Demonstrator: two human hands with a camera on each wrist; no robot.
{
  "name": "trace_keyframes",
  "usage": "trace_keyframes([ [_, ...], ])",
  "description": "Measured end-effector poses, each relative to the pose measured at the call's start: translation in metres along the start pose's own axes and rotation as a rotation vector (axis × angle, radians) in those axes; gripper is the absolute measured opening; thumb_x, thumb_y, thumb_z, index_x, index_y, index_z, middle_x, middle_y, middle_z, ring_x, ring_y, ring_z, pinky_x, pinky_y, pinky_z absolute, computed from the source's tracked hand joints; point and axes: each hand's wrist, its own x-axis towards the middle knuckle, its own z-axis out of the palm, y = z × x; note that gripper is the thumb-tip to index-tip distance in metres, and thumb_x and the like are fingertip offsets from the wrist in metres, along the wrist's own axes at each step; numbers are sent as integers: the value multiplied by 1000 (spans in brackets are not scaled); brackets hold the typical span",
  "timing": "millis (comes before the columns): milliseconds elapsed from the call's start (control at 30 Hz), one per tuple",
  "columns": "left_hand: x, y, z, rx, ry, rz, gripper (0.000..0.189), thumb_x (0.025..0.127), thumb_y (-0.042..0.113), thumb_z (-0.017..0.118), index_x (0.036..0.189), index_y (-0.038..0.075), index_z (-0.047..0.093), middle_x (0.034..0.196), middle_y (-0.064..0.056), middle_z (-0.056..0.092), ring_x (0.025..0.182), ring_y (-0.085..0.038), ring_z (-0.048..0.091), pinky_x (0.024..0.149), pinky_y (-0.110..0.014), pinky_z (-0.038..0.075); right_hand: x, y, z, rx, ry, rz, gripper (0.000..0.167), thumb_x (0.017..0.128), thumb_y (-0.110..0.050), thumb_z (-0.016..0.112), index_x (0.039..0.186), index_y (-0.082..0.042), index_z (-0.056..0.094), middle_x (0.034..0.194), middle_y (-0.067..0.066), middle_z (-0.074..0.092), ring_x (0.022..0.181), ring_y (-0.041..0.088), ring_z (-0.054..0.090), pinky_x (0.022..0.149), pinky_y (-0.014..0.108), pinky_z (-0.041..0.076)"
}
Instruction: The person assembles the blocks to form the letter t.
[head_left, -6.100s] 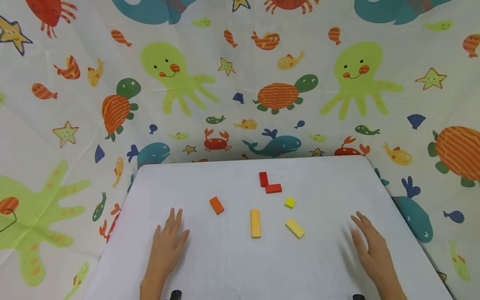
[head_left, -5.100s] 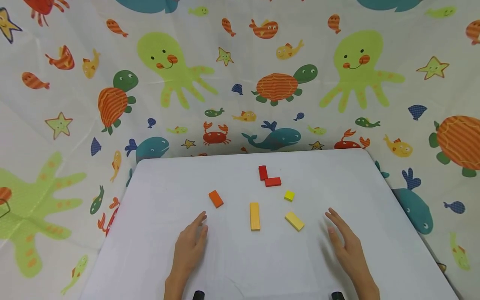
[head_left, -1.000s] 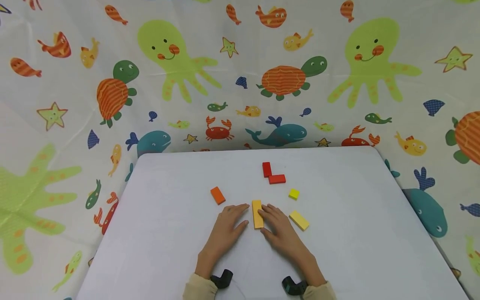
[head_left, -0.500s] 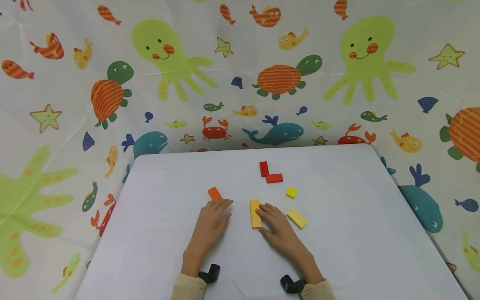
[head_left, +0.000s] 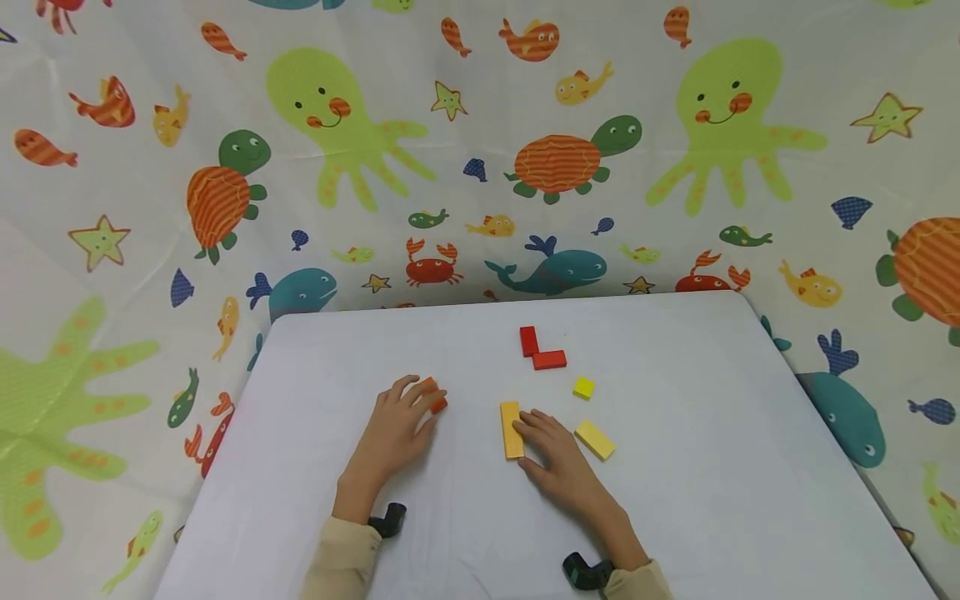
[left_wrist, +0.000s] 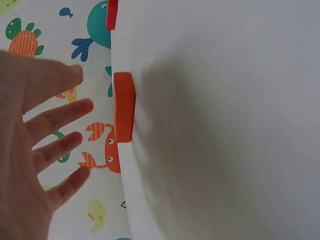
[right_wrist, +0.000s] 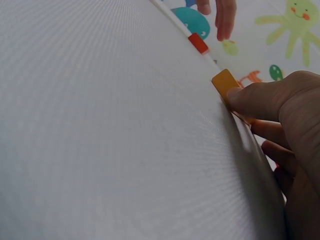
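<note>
In the head view my left hand [head_left: 397,426] hovers at an orange rectangular block [head_left: 437,407], its fingers over part of the top. The left wrist view shows these fingers spread and apart, beside the orange block [left_wrist: 124,107]. My right hand [head_left: 558,460] holds the right side of a long yellow-orange block [head_left: 510,429] lying on the table. In the right wrist view its thumb lies against the end of that yellow-orange block [right_wrist: 224,82], with a finger at the farther part.
A pale yellow block [head_left: 595,440] lies just right of my right hand, a small bright yellow block [head_left: 583,387] behind it. Two red blocks [head_left: 550,360] meet at a corner farther back. All rest on the white table [head_left: 675,400], before a sea-animal curtain [head_left: 450,183].
Both hands came inward to the yellow-orange block. My left hand then moved away leftward and is now over the orange block. The right hand stays at the yellow-orange block.
</note>
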Motion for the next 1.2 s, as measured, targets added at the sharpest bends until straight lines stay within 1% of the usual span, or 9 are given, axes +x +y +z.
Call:
trace_keyframes([
  [133,7,-5,-7,-8,-112,-23,50,93,10,68,142,20,63,149,-7,59,146,-37,42,108,-64,44,1,1,0,-1,-5,3,59,91,-14,79,147,-13,60,157,6,55,152,31,43,124,54,34],
  [233,12,-9,-9,-10,-181,-34,56,92,7,64,146,22,60,155,-6,54,148,-37,38,112,-64,42,2,1,-2,-2,-15,17,60,92,-14,78,148,-13,58,158,6,54,153,31,42,125,54,33],
  [300,15,-11,-9,-10,-217,-36,57,92,5,63,147,22,59,157,-6,53,149,-36,38,113,-64,42,2,1,-3,6,-25,27,59,93,-13,77,149,-13,58,159,6,53,154,31,41,126,54,32],
  [433,20,-16,-7,5,-263,-32,57,94,4,60,148,23,59,159,-6,51,150,-34,40,112,-62,43,2,1,-4,14,-53,53,59,95,-15,75,151,-15,56,161,4,51,156,30,38,127,54,30],
  [633,20,-19,-6,2,-284,-28,53,95,3,57,144,23,62,158,-6,52,148,-33,44,110,-60,46,0,2,-1,24,-66,75,59,96,-18,75,151,-17,56,162,3,50,157,27,37,128,53,30],
  [800,20,-21,-3,-14,-279,-20,54,93,-1,55,143,20,63,158,-8,53,147,-33,46,108,-60,47,0,3,1,-1,-31,26,59,94,-18,77,150,-15,57,158,5,54,154,30,41,125,54,34],
  [900,21,-22,-1,-35,-277,-10,52,93,-2,58,141,18,65,157,-8,54,147,-32,47,108,-59,48,-1,4,2,-15,-35,32,60,94,-18,77,150,-16,57,159,4,53,154,28,40,126,53,33],
  [1033,24,-22,-1,-49,-289,-10,48,94,0,66,139,17,67,155,-8,56,145,-31,50,108,-57,49,-2,5,2,-8,-52,46,60,95,-19,76,151,-17,56,161,3,51,156,27,38,127,52,32],
  [1200,30,-23,-1,-38,-266,-4,43,92,2,74,133,15,70,148,-9,62,139,-32,57,104,-57,52,-1,5,2,-21,-29,16,60,94,-18,77,150,-15,57,160,5,52,154,29,41,125,54,34],
])
